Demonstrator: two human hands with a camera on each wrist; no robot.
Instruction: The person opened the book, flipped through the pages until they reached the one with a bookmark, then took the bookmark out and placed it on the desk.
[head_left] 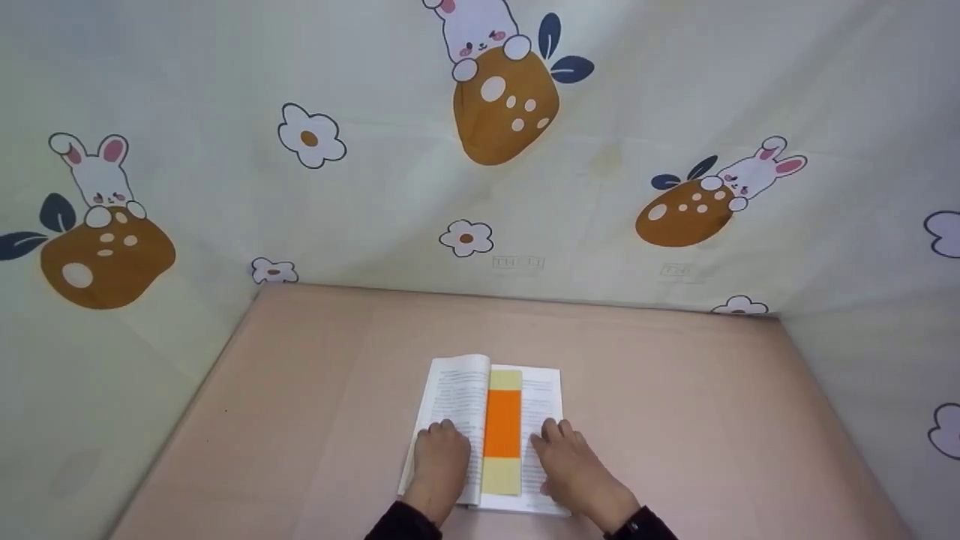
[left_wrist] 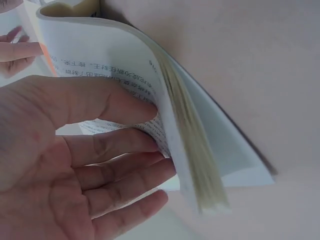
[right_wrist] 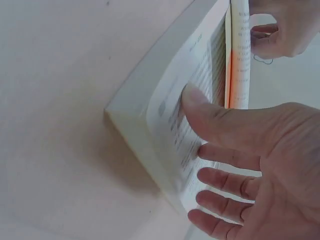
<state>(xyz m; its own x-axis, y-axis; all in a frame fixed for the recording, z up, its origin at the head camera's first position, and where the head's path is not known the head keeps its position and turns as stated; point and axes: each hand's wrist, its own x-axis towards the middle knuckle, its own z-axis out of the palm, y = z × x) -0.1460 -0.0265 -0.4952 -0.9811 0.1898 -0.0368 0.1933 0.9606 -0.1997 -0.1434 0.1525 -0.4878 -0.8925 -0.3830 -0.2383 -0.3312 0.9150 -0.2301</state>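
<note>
An open book [head_left: 540, 390] with printed pages lies on the table. Along its inner fold, on the right-hand page, is a flat yellow strip with an orange middle, like a bookmark [head_left: 502, 424]. My left hand [head_left: 442, 459] rests on the left-hand page [head_left: 459, 390], which curves up toward the fold. In the left wrist view, its thumb and fingertips touch the printed page near the thick page edges [left_wrist: 187, 135]. My right hand [head_left: 574, 463] is on the right-hand page, right of the strip. The right wrist view shows its thumb [right_wrist: 195, 100] on the print, fingers loosely extended.
A pinkish-beige table [head_left: 337, 360] surrounds the book. Behind it and at both sides hangs a pale cloth [head_left: 375, 195] printed with rabbits, brown fruit and flowers. Dark sleeves [head_left: 405, 523] cover my forearms at the front.
</note>
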